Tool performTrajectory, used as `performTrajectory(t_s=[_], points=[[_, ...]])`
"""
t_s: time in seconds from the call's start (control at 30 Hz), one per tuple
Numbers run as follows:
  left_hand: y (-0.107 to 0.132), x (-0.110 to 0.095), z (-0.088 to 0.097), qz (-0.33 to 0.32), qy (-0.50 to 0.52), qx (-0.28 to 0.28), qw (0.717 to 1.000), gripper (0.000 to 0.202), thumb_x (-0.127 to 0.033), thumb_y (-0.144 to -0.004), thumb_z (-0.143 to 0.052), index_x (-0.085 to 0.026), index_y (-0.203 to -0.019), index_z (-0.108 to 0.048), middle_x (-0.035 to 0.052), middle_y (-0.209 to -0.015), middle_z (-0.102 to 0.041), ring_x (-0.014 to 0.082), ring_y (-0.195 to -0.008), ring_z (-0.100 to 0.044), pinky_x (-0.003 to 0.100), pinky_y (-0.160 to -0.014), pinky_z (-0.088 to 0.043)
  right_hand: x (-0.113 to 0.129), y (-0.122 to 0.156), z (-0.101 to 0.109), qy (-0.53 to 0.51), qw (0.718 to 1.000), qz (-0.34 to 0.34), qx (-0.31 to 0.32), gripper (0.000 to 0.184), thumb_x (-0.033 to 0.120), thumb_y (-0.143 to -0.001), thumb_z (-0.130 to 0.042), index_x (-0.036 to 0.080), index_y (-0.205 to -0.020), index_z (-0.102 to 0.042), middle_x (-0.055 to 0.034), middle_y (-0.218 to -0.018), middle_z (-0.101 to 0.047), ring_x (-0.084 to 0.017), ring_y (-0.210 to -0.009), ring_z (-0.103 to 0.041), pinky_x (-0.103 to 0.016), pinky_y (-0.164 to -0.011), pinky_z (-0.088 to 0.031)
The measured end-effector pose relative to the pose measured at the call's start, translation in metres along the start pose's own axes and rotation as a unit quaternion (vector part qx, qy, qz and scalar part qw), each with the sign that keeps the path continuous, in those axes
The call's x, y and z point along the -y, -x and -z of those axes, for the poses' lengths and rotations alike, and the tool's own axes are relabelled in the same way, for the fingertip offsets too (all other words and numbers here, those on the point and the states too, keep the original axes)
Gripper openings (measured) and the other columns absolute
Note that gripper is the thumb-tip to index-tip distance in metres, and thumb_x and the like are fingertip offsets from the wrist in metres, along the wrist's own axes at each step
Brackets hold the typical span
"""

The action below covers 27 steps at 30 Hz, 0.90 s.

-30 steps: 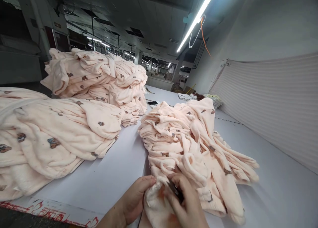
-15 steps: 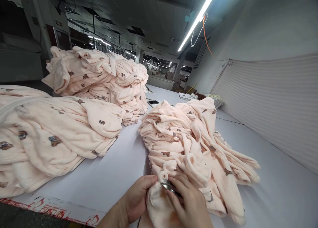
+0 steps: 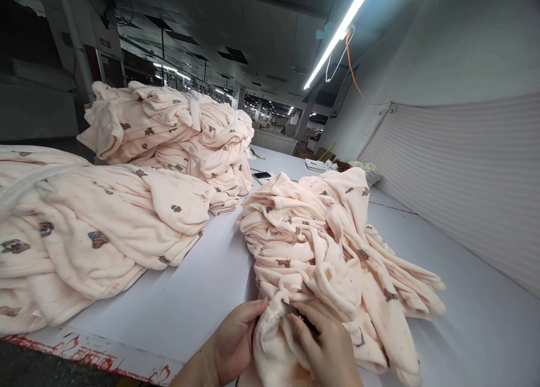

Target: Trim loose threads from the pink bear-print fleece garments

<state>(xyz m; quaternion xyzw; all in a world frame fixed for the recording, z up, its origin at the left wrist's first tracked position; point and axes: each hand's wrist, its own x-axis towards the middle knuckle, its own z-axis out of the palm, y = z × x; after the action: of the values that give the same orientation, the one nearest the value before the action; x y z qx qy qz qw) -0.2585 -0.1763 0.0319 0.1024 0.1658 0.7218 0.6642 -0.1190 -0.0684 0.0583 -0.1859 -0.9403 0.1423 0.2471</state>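
Observation:
A heap of pale pink fleece garment [image 3: 291, 224] with small bear prints lies bunched in front of me. My left hand [image 3: 236, 336] pinches the near end of this garment between thumb and fingers. My right hand [image 3: 324, 342] is closed around dark metal thread snips [image 3: 301, 316], their pointed tip touching or just over the fleece beside my left fingertips. The right fingers hide most of the snips' handle. Between both hands, a fold of the fleece hangs down towards me.
More printed pink fleece lies at the left [image 3: 105, 224], and a tall pile [image 3: 177, 122] stands behind it. A phone [image 3: 262, 175] and stacked papers [image 3: 318, 165] rest farther back on the white table [image 3: 189, 297]. A striped sheet [image 3: 455, 173] hangs along the right wall.
The curled loop of fleece at my fingertips has turned down, and the snips have tilted, with less blade showing. Both hands keep their hold; the view has shifted slightly.

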Motion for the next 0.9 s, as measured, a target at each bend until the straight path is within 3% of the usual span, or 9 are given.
performTrajectory(t_s=[0.17,0.3,0.4,0.47,0.57,0.63,0.77,0.83,0.9], points=[[0.000,-0.004,0.006,0.024,-0.009,-0.009,1.000,0.037,-0.034,-0.092,-0.045,-0.007,-0.095,-0.070,0.0128,-0.082,-0.074,0.0260,-0.092,-0.067,0.037,-0.091,-0.043,-0.002,0.004,-0.001,0.067,0.993,0.086,-0.037,0.026,0.025,-0.086,-0.058,0.022,-0.112,-0.064,-0.0082,-0.108,-0.070,-0.030,-0.101,-0.065,-0.041,-0.080,-0.054],[0.007,-0.004,-0.003,0.012,-0.070,0.010,0.997,0.030,-0.028,-0.088,-0.049,-0.008,-0.097,-0.069,0.0122,-0.084,-0.072,0.0252,-0.091,-0.066,0.034,-0.087,-0.044,-0.001,-0.002,-0.003,-0.033,0.999,0.000,-0.035,0.026,0.028,-0.088,-0.057,0.023,-0.113,-0.061,-0.0077,-0.109,-0.069,-0.025,-0.101,-0.065,-0.035,-0.082,-0.053],[0.013,-0.001,-0.005,-0.011,-0.188,0.010,0.982,0.031,-0.010,-0.073,-0.058,-0.013,-0.103,-0.067,0.0089,-0.090,-0.070,0.0244,-0.092,-0.063,0.033,-0.084,-0.043,-0.004,-0.009,-0.006,-0.146,0.987,-0.062,0.028,0.027,0.028,-0.085,-0.060,0.022,-0.112,-0.058,-0.0045,-0.104,-0.068,-0.021,-0.095,-0.065,-0.029,-0.079,-0.052],[0.016,0.004,0.002,-0.077,-0.345,-0.046,0.934,0.038,-0.006,-0.069,-0.060,-0.018,-0.105,-0.065,0.0066,-0.094,-0.067,0.0236,-0.092,-0.060,0.031,-0.082,-0.042,-0.008,-0.010,-0.007,-0.189,0.977,-0.070,0.070,0.009,0.023,-0.086,-0.056,0.021,-0.093,-0.061,-0.0004,-0.085,-0.066,-0.018,-0.079,-0.063,-0.026,-0.069,-0.050],[0.019,0.014,0.022,-0.226,-0.575,-0.191,0.763,0.018,-0.012,-0.076,-0.059,-0.022,-0.091,-0.065,0.0050,-0.088,-0.062,0.0222,-0.084,-0.055,0.029,-0.076,-0.038,-0.013,-0.003,-0.009,-0.202,0.974,-0.069,0.074,0.013,0.013,-0.084,-0.049,0.019,-0.078,-0.058,0.0014,-0.071,-0.060,-0.016,-0.068,-0.057,-0.024,-0.062,-0.045],[0.020,0.022,0.031,-0.290,-0.633,-0.226,0.681,0.013,-0.011,-0.078,-0.055,-0.023,-0.080,-0.061,0.0039,-0.082,-0.057,0.0210,-0.078,-0.053,0.028,-0.071,-0.036,-0.012,0.004,-0.009,-0.200,0.975,-0.079,0.056,0.012,0.013,-0.083,-0.050,0.019,-0.086,-0.060,0.0000,-0.077,-0.061,-0.017,-0.072,-0.057,-0.025,-0.065,-0.045],[0.025,0.034,0.033,-0.348,-0.657,-0.160,0.650,0.025,0.000,-0.074,-0.048,-0.023,-0.077,-0.057,0.0024,-0.078,-0.052,0.0188,-0.074,-0.052,0.025,-0.071,-0.038,-0.001,0.010,-0.009,-0.219,0.970,-0.082,0.065,0.039,0.019,-0.082,-0.059,0.024,-0.120,-0.054,-0.0033,-0.105,-0.065,-0.020,-0.095,-0.059,-0.029,-0.083,-0.046],[0.027,0.036,0.030,-0.376,-0.646,-0.180,0.639,0.024,0.000,-0.074,-0.049,-0.023,-0.076,-0.056,0.0017,-0.077,-0.051,0.0186,-0.074,-0.051,0.025,-0.071,-0.037,0.003,0.009,-0.010,-0.220,0.971,-0.057,0.077,0.032,0.012,-0.081,-0.052,0.024,-0.110,-0.059,-0.0017,-0.097,-0.066,-0.019,-0.089,-0.061,-0.027,-0.079,-0.046],[0.030,0.034,0.029,-0.366,-0.624,-0.232,0.651,0.020,-0.004,-0.076,-0.052,-0.024,-0.078,-0.054,0.0005,-0.076,-0.051,0.0185,-0.073,-0.049,0.025,-0.069,-0.035,0.003,0.011,-0.012,-0.196,0.978,-0.029,0.060,0.029,0.007,-0.078,-0.045,0.022,-0.096,-0.062,-0.0014,-0.084,-0.065,-0.018,-0.079,-0.061,-0.026,-0.071,-0.046]])
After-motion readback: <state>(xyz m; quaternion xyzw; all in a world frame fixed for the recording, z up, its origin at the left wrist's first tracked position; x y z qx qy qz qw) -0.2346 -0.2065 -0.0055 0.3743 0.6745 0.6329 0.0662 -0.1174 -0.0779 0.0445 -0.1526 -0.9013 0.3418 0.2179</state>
